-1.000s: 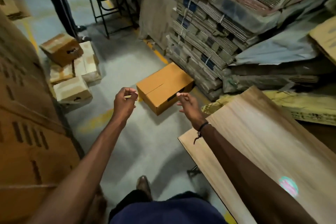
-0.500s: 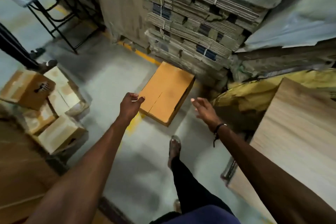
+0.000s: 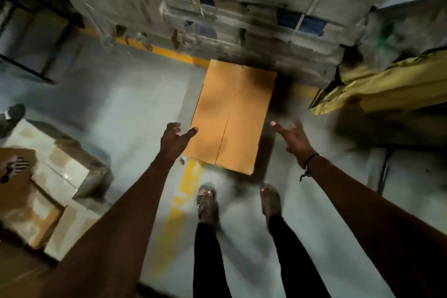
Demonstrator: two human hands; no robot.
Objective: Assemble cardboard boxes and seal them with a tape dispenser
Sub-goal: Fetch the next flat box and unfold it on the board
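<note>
Head view, frame blurred by motion. You stand over an orange-brown cardboard box lying on the grey floor, top flaps folded shut with the centre seam running away from you. Its far end sits against the base of the stacked flat cardboard bundles; its near edge is just ahead of your two feet.

Your left hand is stretched forward at the box's near-left corner — fingers loose and partly spread, thumb pointing toward the box edge, grasping nothing. Whether the thumb tip touches the cardboard cannot be told through the blur.

Your right hand reaches out beside the box's right edge, apart from it, fingers splayed and released, holding nothing. A dark cord bracelet sits on that wrist.

A yellow painted line runs on the floor under the box's near-left corner and toward your left foot; another yellow strip follows the foot of the bundles.

Left side: several taped, assembled boxes in a loose pile — pale and brown. Right side: a yellow-green folded sheet leaning by the stack. No tape dispenser can be made out.
</note>
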